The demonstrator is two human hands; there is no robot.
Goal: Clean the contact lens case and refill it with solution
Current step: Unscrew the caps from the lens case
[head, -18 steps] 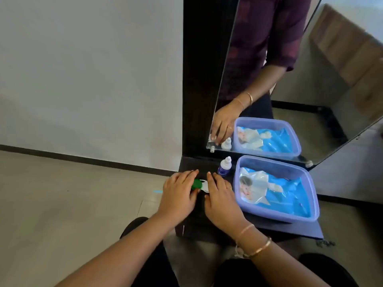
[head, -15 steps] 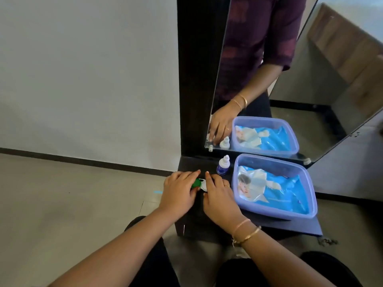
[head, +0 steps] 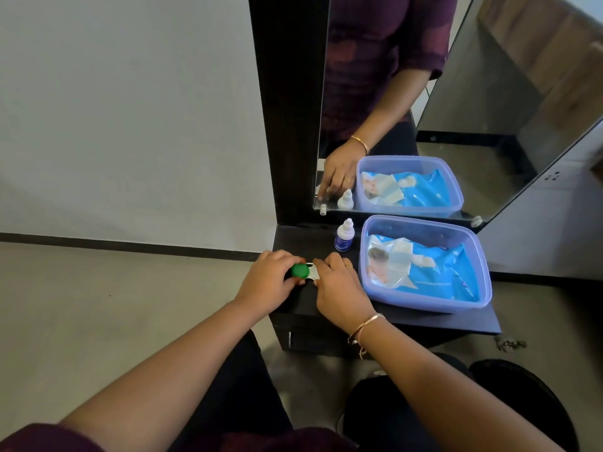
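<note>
Comparing the head view with the frames from half a second earlier, the round green screw cap (head: 300, 270) of the small white plastic contact lens case (head: 312, 273) is now almost fully exposed, where fingers previously covered most of it. The left hand (head: 269, 280) curls fingers and thumb round the cap. The right hand (head: 341, 288) pinches the white end of the case, which stays low over the dark wooden shelf (head: 303, 243), between both hands. Judged from this, cap removal is under way and cleaning has not begun. The small white dropper bottle with blue label (head: 344, 238) stands untouched just behind, beside the translucent blue plastic tub (head: 421, 220).
</note>
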